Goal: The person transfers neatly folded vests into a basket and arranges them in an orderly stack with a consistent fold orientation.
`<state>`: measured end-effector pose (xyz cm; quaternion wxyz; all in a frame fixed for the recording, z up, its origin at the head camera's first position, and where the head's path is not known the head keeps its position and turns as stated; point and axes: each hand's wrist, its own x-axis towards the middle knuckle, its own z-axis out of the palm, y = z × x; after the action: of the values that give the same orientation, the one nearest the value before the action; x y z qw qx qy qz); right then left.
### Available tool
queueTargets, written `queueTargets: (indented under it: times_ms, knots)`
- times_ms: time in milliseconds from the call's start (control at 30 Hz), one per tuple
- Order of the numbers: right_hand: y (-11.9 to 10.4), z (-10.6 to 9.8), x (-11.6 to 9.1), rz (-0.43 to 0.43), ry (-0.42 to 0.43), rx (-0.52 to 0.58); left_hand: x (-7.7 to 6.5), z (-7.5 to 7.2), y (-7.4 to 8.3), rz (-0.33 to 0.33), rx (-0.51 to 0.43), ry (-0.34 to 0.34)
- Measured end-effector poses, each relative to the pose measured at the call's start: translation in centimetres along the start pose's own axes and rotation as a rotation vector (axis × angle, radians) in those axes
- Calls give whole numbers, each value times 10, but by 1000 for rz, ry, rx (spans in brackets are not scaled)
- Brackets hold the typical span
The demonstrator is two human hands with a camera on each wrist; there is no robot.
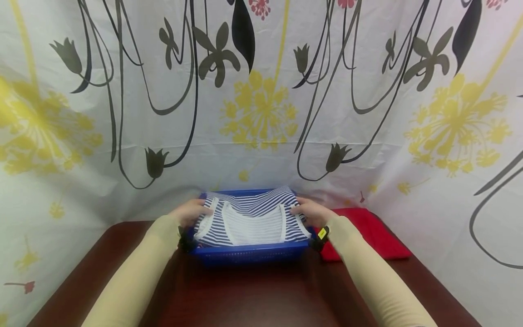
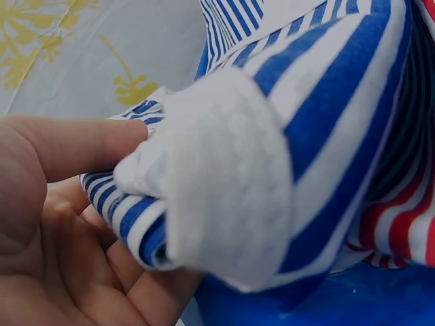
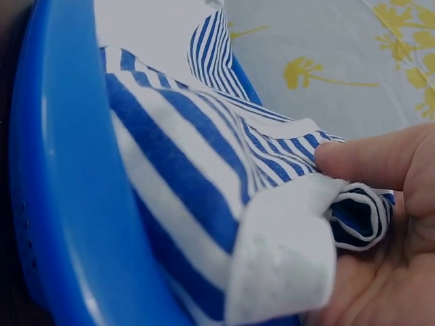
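The striped garment (image 1: 255, 227) looks like soft, matt cloth, its white trim (image 2: 231, 183) faintly rough. The basket (image 1: 253, 252) is smooth, glossy plastic, its near wall perforated. The tabletop (image 1: 245, 295) resembles dark wood with a dull sheen. At right lies matt red cloth (image 1: 367, 234); the far curtain (image 1: 261, 168) looks thin and creased.

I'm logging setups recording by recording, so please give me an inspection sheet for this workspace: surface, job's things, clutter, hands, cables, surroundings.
Surface: dark brown table.
Job's things: blue-and-white striped top, spread over a blue basket.
Clutter: red cloth on the table, right of the basket; red-and-white striped cloth beneath the top.
Hands: left hand and right hand each pinch one side of the top.
Cables: nothing seen.
Surroundings: pale curtain printed with flowers, behind the table.
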<state>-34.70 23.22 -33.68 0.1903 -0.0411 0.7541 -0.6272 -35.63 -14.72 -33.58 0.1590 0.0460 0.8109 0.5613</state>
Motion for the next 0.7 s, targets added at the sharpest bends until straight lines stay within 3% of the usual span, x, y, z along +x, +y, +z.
queueTargets:
  times_ms: [700]
  knots:
    - [-1,3,-1,40,21,-46,7,1,-2,-2,39,-36]
